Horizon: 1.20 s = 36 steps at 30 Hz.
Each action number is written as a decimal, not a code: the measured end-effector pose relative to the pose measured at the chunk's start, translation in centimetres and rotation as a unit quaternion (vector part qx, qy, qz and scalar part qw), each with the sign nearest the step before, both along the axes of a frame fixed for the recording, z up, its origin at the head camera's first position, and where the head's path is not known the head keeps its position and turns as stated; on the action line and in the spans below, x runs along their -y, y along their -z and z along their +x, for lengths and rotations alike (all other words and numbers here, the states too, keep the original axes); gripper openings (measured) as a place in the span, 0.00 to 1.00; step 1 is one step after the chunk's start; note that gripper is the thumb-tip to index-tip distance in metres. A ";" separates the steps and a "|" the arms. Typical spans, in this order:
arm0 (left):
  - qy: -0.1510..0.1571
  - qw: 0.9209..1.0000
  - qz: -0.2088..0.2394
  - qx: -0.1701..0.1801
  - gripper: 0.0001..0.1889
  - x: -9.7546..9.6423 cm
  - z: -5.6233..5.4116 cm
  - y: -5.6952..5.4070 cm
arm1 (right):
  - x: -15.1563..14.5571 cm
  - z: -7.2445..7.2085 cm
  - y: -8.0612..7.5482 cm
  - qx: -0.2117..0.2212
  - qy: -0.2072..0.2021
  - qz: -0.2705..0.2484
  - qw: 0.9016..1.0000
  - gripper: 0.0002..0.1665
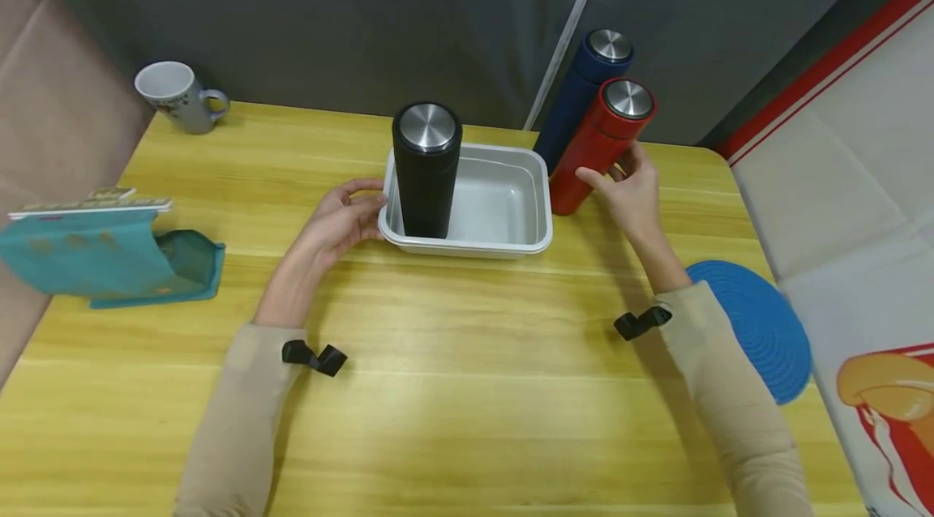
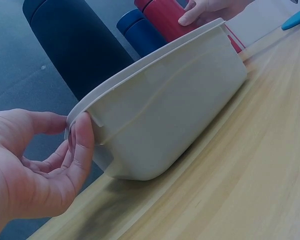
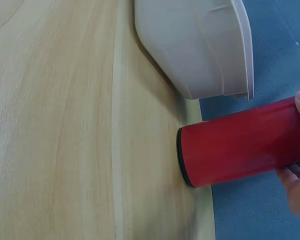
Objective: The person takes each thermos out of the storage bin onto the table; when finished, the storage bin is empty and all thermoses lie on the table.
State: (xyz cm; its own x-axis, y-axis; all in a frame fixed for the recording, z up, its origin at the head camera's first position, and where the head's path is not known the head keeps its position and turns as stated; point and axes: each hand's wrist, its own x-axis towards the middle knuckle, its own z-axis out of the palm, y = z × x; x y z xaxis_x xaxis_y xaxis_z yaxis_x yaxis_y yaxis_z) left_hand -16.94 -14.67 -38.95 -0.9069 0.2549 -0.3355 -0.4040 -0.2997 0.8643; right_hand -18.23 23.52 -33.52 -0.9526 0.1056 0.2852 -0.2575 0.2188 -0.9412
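With thumb and fingers, my left hand (image 1: 332,229) pinches the left rim of a white plastic bin (image 1: 511,194); the left wrist view shows this hold on the bin's edge (image 2: 155,52) up close. Inside the bin, at its left end, a black thermos (image 1: 426,189) with a steel-topped lid stands upright. My right hand (image 1: 631,193) grips a red thermos (image 1: 587,152) around its side, just right of the bin. In the right wrist view the red thermos (image 3: 245,142) has its dark base at the tabletop. Close behind it is a dark blue thermos (image 1: 569,100), partly hidden.
A grey mug (image 1: 186,100) stands at the back left corner. Along the left edge lies a teal bag (image 1: 95,254) beside flat printed items (image 1: 91,207). A round blue mat (image 1: 762,331) lies at the right, partly under my sleeve. Dark panels (image 1: 328,23) border the table's back.
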 end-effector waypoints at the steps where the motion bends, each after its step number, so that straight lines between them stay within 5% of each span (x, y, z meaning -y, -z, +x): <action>1: 0.001 1.000 -0.001 -0.001 0.15 0.0 0.0 0.0 | 0.0 0.0 0.0 -0.001 0.001 0.002 1.000 0.35; 13: 0.001 1.000 0.005 -0.001 0.15 0.0 -0.1 0.0 | -0.2 -0.1 0.0 0.012 -0.001 -0.015 1.000 0.35; 36: 0.000 1.000 -0.002 -0.003 0.16 0.0 0.1 -0.2 | 0.2 0.2 0.1 0.016 -0.015 0.035 0.999 0.38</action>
State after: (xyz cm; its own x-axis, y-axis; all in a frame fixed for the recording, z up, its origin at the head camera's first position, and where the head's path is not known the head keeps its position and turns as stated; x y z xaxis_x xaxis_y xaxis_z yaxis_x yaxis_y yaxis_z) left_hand -16.88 -14.70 -38.71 -0.9092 0.2535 -0.3302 -0.3980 -0.2965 0.8682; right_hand -17.99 23.35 -33.62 -0.9637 0.0573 0.2607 -0.2356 0.2770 -0.9315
